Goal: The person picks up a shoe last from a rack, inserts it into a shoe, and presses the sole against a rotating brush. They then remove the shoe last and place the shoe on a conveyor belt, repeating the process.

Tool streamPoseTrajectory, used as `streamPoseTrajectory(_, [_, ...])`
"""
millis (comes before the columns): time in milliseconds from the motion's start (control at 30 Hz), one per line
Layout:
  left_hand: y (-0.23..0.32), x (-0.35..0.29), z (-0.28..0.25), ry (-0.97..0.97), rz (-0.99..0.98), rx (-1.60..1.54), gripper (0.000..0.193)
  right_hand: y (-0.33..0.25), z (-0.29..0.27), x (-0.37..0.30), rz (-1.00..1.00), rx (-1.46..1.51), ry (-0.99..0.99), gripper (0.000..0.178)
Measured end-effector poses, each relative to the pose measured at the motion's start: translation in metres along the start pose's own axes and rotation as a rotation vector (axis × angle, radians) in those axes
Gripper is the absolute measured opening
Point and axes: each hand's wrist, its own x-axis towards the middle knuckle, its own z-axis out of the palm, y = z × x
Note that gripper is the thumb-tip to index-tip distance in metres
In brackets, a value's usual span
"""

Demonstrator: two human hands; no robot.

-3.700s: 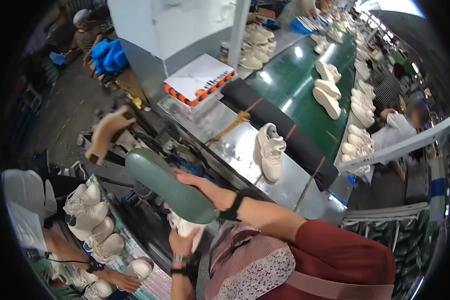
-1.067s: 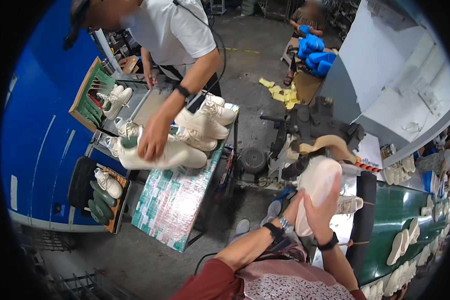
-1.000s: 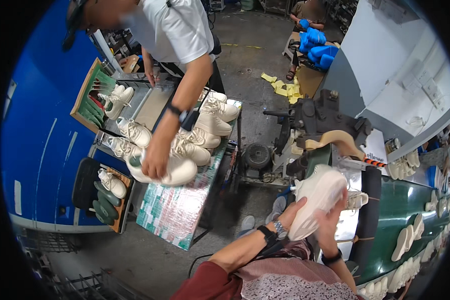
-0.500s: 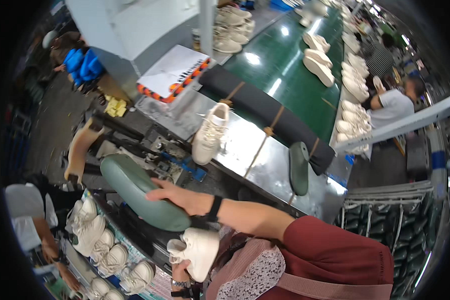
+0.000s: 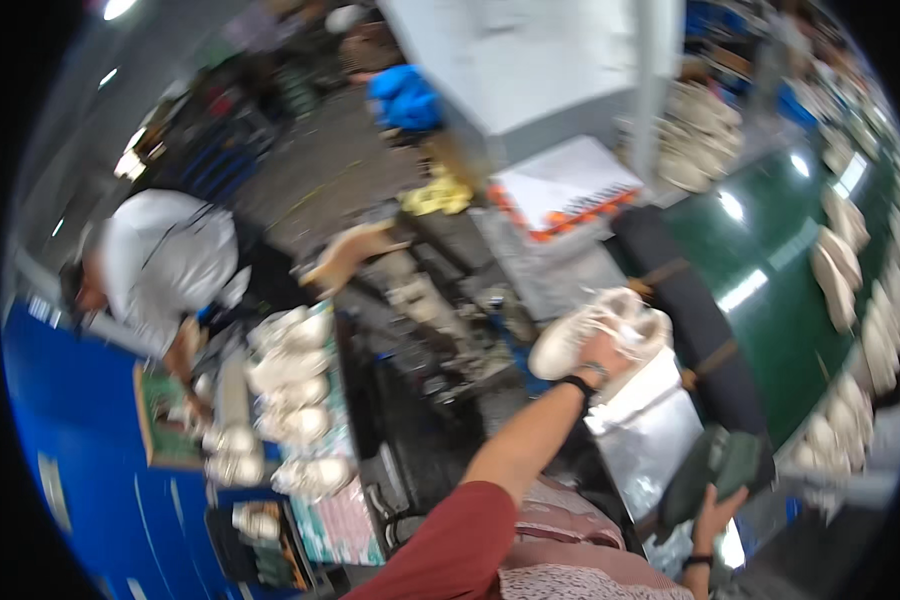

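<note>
Two pale shoes [image 5: 564,350] sit close together on the shiny metal bench [image 5: 655,430], beside the black roll [image 5: 690,300]. The left hand [image 5: 602,352] reaches over them, fingers bent; blur hides how tightly they close on either one. The right hand [image 5: 718,512] has thumb and fingers spread against a green shoe form [image 5: 732,460] near the bench's end; whether it bears the weight, I cannot tell. The step in hand looks like placing or steadying shoes; the next move seems to call for an easy, level touch.
</note>
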Motion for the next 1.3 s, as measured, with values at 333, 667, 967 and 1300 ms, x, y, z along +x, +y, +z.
streamPoseTrajectory(333, [0.005, 0.001, -0.021, -0.064, 0.369, 0.319, 0.067, -0.141, 0.013, -0.003, -0.183, 0.053, -0.064, 0.063])
streamPoseTrajectory(667, [0.257, 0.09, 0.042, -0.516, 1.094, 0.067, 0.078, -0.177, 0.05, 0.027, 0.135, -0.007, -0.066, 0.043])
streamPoseTrajectory(967, [0.151, -0.071, 0.145, -1.744, 0.155, -0.194, 0.068, -0.176, -0.032, -0.085, 0.737, 0.834, 0.594, 0.06])
streamPoseTrajectory(1300, [0.074, -0.264, 0.211, -2.166, -0.295, -0.163, 0.071, -0.196, -0.088, -0.244, 0.849, 0.648, 1.141, 0.066])
